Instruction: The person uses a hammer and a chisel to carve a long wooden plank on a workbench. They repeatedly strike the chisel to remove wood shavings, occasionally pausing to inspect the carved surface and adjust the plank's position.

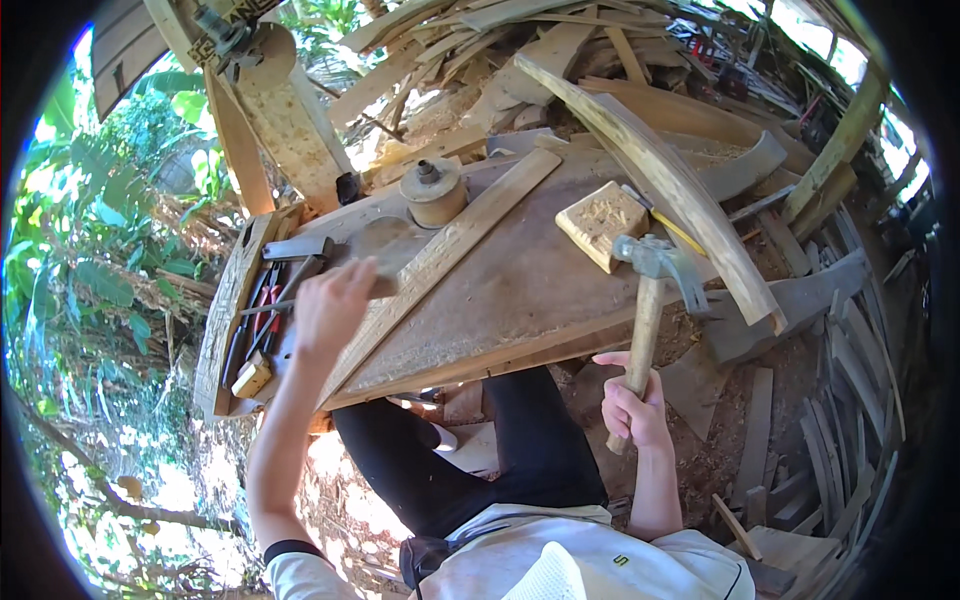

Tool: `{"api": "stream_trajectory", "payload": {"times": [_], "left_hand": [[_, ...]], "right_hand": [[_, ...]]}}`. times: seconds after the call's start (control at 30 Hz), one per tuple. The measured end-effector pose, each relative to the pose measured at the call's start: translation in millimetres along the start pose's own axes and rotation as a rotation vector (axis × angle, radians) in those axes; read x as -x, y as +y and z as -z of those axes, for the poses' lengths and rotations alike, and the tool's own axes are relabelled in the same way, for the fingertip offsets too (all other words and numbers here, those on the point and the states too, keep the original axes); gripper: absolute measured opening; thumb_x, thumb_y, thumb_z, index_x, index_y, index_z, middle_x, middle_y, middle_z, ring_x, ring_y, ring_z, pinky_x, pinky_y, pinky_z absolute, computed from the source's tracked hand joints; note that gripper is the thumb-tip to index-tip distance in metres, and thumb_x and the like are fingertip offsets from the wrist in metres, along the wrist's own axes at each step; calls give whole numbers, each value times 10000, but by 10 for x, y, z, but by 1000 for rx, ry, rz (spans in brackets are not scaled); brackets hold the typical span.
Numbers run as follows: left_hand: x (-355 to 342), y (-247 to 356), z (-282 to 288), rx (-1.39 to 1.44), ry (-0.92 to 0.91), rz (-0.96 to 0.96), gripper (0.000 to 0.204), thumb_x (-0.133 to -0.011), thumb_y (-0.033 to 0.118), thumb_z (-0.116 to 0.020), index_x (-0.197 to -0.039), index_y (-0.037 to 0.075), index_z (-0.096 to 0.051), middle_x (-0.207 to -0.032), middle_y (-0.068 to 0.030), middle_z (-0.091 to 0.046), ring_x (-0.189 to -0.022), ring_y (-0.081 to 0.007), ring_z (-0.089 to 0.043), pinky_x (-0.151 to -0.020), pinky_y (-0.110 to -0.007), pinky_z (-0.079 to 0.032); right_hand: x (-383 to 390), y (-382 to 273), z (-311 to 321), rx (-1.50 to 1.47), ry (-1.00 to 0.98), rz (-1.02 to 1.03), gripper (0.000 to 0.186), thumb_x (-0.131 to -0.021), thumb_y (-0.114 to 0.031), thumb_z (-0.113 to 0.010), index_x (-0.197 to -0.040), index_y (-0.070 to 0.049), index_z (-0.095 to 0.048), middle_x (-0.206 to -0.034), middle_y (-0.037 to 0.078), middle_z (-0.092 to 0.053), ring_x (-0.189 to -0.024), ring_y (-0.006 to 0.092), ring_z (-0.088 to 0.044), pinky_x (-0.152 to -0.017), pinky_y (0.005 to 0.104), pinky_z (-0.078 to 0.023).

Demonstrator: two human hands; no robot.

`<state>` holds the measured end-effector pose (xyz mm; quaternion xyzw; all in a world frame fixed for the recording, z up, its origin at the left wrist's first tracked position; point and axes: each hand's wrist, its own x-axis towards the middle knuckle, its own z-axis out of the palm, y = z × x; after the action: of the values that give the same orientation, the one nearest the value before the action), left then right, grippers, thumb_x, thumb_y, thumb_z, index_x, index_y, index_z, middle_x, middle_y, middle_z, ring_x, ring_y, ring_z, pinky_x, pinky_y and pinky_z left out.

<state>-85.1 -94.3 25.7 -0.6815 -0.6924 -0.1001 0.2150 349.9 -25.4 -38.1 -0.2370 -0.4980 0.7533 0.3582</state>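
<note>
My left hand (332,305) is closed around a slim tool (382,286), apparently wood-handled with a thin shaft pointing left, over the workbench (480,310) beside a long wooden plank (460,230). At the bench's left lie pliers with red handles (270,305), dark tools (305,262) and a small wooden block (252,376). My right hand (633,405) grips a claw hammer (648,300) by its wooden handle near the lower end, index finger extended, head upward. Above the hammer head is a square wooden block (600,220) with shavings on top.
A cylindrical object (433,196) with a metal top sits at the bench's back. A long curved timber (690,200) lies across the right side, near a yellow-handled tool (668,225). Piled boards and offcuts surround the back and right; an upright plank structure (300,120) rises behind; foliage fills the left.
</note>
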Motion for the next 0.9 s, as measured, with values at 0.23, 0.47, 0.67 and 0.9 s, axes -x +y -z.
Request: {"api": "stream_trajectory", "payload": {"times": [0.23,0.47,0.67,0.9], "left_hand": [[115,-32,10,146,179,-290,142,-868,265,-751,-936,159,-687,-776,-4,-667,-649,-172,-677,-557,-321,-552],[-556,1265,-358,444,360,-834,370,-881,364,-762,-755,127,-507,-689,0,-523,-608,-149,-615,-495,-299,-501],[-979,1402,-698,810,218,-766,523,-833,559,-770,-829,92,-536,-735,-54,-535,-594,-265,-615,-491,-389,-486],[-1164,1438,-836,817,385,-781,547,-817,594,-768,-916,82,-600,-735,-36,-550,-582,-229,-603,-493,-361,-462]], "right_hand": [[-90,72,19,-94,-80,37,478,-1023,-103,-554,-1446,91,-441,-539,-29,-411,-368,54,-366,-342,232,-299],[7,19,-37,-2,-46,43,522,-1027,-108,-564,-1471,114,-405,-542,-27,-420,-388,50,-381,-366,226,-312],[141,-2,65,105,32,32,551,-991,-102,-575,-1464,122,-404,-541,-20,-416,-367,57,-378,-345,235,-318],[73,-43,99,71,129,34,532,-967,-21,-553,-1460,124,-414,-562,-19,-432,-394,55,-391,-366,229,-329]]}}
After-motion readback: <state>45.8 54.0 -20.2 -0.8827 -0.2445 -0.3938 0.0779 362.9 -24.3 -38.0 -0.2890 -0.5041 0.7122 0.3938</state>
